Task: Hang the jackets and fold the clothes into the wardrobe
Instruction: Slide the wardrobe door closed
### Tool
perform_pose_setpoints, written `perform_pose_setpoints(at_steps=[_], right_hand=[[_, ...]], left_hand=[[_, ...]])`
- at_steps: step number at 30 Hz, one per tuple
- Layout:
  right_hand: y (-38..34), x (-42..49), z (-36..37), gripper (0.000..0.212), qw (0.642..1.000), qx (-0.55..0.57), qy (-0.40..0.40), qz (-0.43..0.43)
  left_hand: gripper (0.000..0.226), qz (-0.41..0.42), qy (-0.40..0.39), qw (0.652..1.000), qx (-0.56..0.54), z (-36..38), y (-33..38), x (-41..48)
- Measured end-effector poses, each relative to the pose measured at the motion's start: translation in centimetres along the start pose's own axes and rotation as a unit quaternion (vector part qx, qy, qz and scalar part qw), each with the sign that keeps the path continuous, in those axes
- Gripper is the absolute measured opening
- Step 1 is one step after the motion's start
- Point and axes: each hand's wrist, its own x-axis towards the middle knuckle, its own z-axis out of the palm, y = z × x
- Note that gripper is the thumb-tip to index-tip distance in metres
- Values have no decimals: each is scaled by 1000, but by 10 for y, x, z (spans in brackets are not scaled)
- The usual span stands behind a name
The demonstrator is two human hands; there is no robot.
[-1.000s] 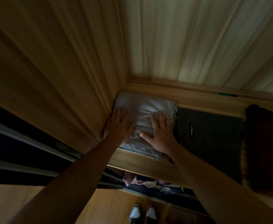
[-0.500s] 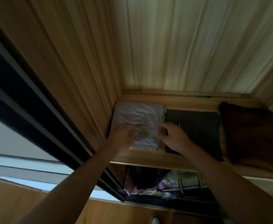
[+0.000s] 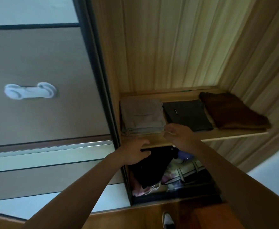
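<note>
the folded grey garment (image 3: 141, 115) lies at the left end of the wardrobe shelf (image 3: 226, 135), centre of the frame, with a dark folded garment (image 3: 189, 115) just right of it and a brown one (image 3: 231, 110) further right. the right hand (image 3: 179, 135) hovers at the grey pile's front right corner, fingers bent; blur hides whether it pinches the cloth. the left hand (image 3: 133, 153) sits lower at the shelf's front edge, fingers loosely curled, holding nothing. dark clothes (image 3: 152, 169) hang below. a sliding door (image 3: 44, 63) with a white handle (image 3: 30, 90) fills the left.
</note>
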Motion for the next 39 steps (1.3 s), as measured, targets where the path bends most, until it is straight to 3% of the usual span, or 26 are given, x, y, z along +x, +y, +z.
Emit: perform_pose_setpoints(at_steps=[5, 12, 15, 17, 19, 24, 28, 35, 39], right_hand=[[-57, -48, 29, 62, 998, -9, 25, -52], [-154, -53, 41, 83, 987, -13, 55, -149], [-198, -45, 43, 68, 982, -18, 57, -179], [-218, -36, 44, 69, 981, -3, 84, -175], [-224, -26, 46, 76, 979, 8, 122, -162], [-222, -21, 42, 68, 973, -33, 138, -181], [-216, -19, 37, 70, 970, -17, 149, -192], [-194, -24, 13, 55, 978, 26, 99, -184], [-170, -30, -5, 59, 978, 40, 113, -171]], left_hand=[[33, 34, 4, 999, -8, -24, -7, -69], [46, -29, 61, 997, 48, -88, -17, -141], [44, -54, 73, 991, 102, -114, -24, -164], [39, -65, 84, 985, 133, -127, -32, -175], [39, -86, 93, 981, 144, -137, -40, -182], [28, -69, 103, 983, 139, -150, -35, -184], [37, -68, 120, 984, 114, -158, -35, -177], [23, -25, 106, 979, 172, -156, -12, -149], [15, 6, 104, 984, 146, -149, -3, -134]])
